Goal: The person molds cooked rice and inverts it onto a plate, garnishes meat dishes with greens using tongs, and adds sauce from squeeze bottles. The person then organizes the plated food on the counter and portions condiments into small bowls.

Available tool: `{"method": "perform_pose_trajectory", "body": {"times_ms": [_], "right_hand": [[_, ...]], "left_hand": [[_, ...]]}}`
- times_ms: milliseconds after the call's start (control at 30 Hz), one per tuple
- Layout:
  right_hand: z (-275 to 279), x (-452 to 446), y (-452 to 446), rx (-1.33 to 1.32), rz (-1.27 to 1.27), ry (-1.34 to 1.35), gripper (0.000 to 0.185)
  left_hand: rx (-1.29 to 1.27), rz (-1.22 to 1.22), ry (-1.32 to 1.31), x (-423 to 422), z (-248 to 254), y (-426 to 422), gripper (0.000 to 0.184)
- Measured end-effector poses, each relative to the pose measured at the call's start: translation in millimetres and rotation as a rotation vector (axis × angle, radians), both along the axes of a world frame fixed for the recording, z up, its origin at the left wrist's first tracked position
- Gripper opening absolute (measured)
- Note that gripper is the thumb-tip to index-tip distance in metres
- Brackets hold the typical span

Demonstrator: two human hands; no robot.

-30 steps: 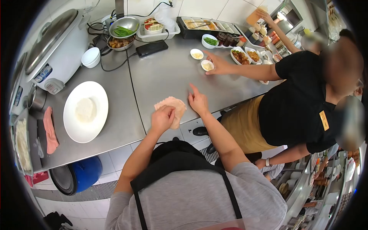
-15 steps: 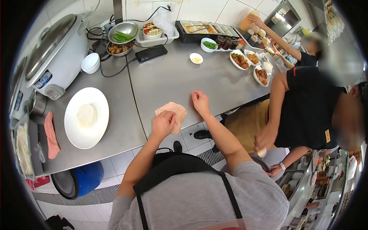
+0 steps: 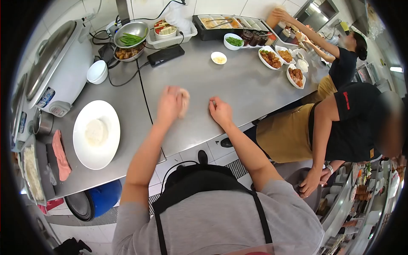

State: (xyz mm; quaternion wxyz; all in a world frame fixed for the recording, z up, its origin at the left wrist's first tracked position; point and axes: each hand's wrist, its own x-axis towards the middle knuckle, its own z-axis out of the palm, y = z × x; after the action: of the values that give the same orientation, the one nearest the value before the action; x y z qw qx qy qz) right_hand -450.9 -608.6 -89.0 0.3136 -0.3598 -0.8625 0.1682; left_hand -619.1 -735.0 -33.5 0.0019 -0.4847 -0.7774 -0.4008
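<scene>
Closest to you on the steel table (image 3: 187, 138) are your two hands. Your left hand (image 3: 169, 104) is closed around a folded pale cloth (image 3: 184, 103), which sticks out at the right side of your fingers, near the seam of the table. Your right hand (image 3: 221, 112) is beside it but apart, with the fingers curled in loosely — I cannot tell if something is inside.

To your left there is a white oval plate (image 3: 80, 142) with a round white mound (image 3: 96, 131) in its middle. Left of this plate, a pink cloth (image 3: 61, 157) lies near the front edge. At your right stands a co-worker, whose bare hand (image 3: 311, 180) is low, beyond the table edge.

Farther away you have a black device (image 3: 166, 56) with a cable and a small dish (image 3: 219, 63) of pale bits. Behind them — close to the wall — are a bowl (image 3: 233, 47) of chopped greens and a metal bowl (image 3: 129, 26) with long green vegetables.
</scene>
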Motion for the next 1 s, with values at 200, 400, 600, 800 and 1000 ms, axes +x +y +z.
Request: {"method": "perform_pose_trajectory", "body": {"times_ms": [200,400,600,800,1000], "right_hand": [[9.6,2.2,-1.9,-0.096,-0.026,-0.069,0.012],[10.0,6.1,2.0,-0.179,-0.073,-0.036,0.012],[-8.0,9.8,14.9,-0.380,-0.060,0.424,0.018],[4.0,19.9,18.6,-0.680,-0.099,0.801,0.019],[10.2,41.2,-16.3,-0.839,-0.075,0.738,0.018]], "left_hand": [[0.229,-0.061,-0.037,-46.1,-24.3,134.4,0.026],[0.026,-0.250,0.364,-12.2,-51.6,194.5,0.035],[-0.184,-0.402,0.197,13.5,-52.9,156.8,0.038],[-0.186,-0.438,0.210,61.3,-46.1,61.0,0.038],[-0.018,-0.451,0.293,83.1,-40.8,-40.7,0.029]]}}
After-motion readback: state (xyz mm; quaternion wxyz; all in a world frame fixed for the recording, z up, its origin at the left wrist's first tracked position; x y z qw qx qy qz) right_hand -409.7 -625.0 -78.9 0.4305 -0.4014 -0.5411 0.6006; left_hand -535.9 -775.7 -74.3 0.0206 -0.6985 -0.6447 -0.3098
